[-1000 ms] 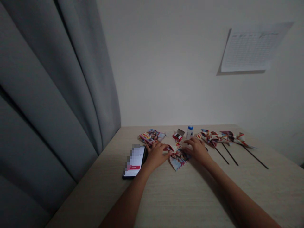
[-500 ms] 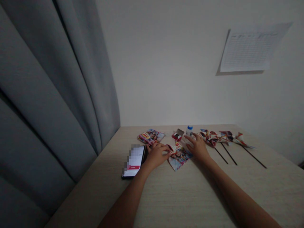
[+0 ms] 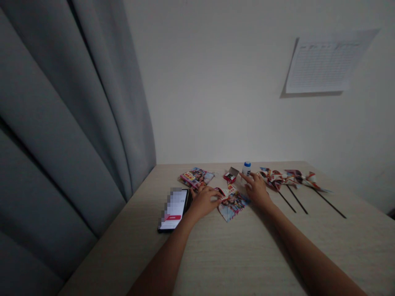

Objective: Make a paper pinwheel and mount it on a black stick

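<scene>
pinwheel paper, edge hidden by left hand, phone screen pixelated

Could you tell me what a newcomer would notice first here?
The eye goes first to the left hand and right hand at the middle of the table, with a folded printed paper between them. To their right lie paper pinwheels on black sticks, and a large grey curtain fills the left.

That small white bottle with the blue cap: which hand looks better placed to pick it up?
Probably the right hand: its fingertips sit just beside the bottle. The left hand lies further off, at the printed paper next to the phone.
</scene>
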Motion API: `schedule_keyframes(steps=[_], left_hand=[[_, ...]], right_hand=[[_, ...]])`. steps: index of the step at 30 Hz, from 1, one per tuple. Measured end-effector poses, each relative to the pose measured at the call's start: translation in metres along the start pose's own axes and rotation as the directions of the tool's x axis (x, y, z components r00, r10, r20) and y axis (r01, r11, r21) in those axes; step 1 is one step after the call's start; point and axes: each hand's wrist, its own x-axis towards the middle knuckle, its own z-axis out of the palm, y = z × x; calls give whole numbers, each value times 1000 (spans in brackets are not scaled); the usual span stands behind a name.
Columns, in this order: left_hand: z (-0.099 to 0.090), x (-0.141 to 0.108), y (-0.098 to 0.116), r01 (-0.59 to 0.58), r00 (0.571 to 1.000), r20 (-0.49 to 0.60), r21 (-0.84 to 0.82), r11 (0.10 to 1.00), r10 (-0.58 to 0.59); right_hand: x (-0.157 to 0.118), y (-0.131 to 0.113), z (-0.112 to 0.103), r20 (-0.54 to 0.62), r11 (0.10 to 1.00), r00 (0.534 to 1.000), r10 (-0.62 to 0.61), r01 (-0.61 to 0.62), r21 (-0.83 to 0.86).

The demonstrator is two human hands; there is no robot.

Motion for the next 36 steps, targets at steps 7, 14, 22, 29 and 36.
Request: schedule_keyframes(steps=[7, 14, 22, 29, 36], left_hand=[[-1, 0, 1, 7, 1000, 19, 21, 1000, -7], [-1, 0, 0, 11, 1000, 15, 36, 999, -11], [0, 0, -1, 6, 1000, 12, 39, 999, -7], [3, 0, -3, -12, 1000, -8, 21, 1000, 12], [4, 1, -4, -15, 1000, -24, 13, 1000, 15]], right_hand=[[2, 0, -11, -107, 999, 994, -31, 33, 17], [-4, -11, -24, -114, 994, 993, -35, 47, 103], [-9, -22, -23, -131, 985, 991, 6, 17, 174], [-10, -24, -13, -152, 987, 988, -22, 46, 154], [-12, -37, -17, -51, 967, 997, -61, 71, 246]])
